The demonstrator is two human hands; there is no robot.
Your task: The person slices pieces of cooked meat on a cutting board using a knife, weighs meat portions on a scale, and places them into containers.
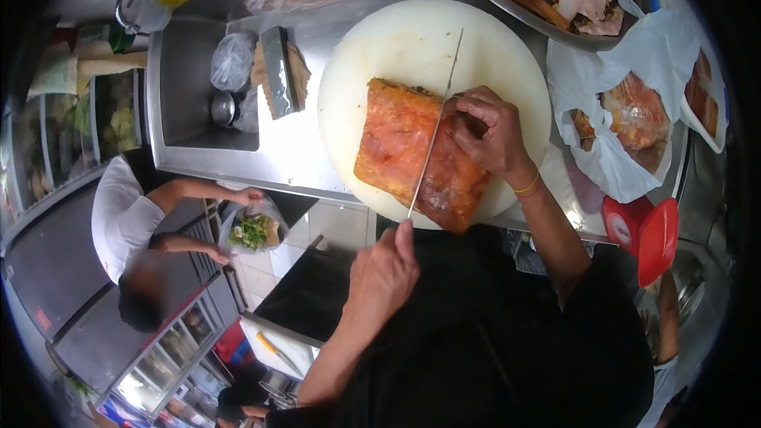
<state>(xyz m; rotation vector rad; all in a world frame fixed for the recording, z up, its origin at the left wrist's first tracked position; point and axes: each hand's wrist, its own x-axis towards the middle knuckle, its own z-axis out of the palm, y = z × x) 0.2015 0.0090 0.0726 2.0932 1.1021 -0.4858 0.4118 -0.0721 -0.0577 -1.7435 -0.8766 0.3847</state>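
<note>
On the round white cutting board (380, 40) lies a slab of roast meat (396, 123), mostly over the board's near half, one corner reaching its near rim. The person's left hand (384, 269), just off that rim, has its fingers wrapped together around the handle of a long knife (429, 143), thumb forward by the heel of the blade. The right hand (487, 131), over the right half of the board, has its fingers curled close together against the slab, right beside the blade; how hard they press, I can't tell.

To cut well here, I'd say, keep those fingertips tucked back and the thumb behind them, so the flat of the blade meets knuckles only. Long, even strokes should suit such a crust better than straight pushing, with the blade upright and the slab held flat to the board. Whether the edge has bitten in, I can't make out.

The meat itself looks handsome: roughly rectangular, glossy, orange-red over most of its top, turning browner toward the board's right side, with rough, darkened edges. Off the board's right rim, more browned meat shows through a white plastic bag (583, 154).
</note>
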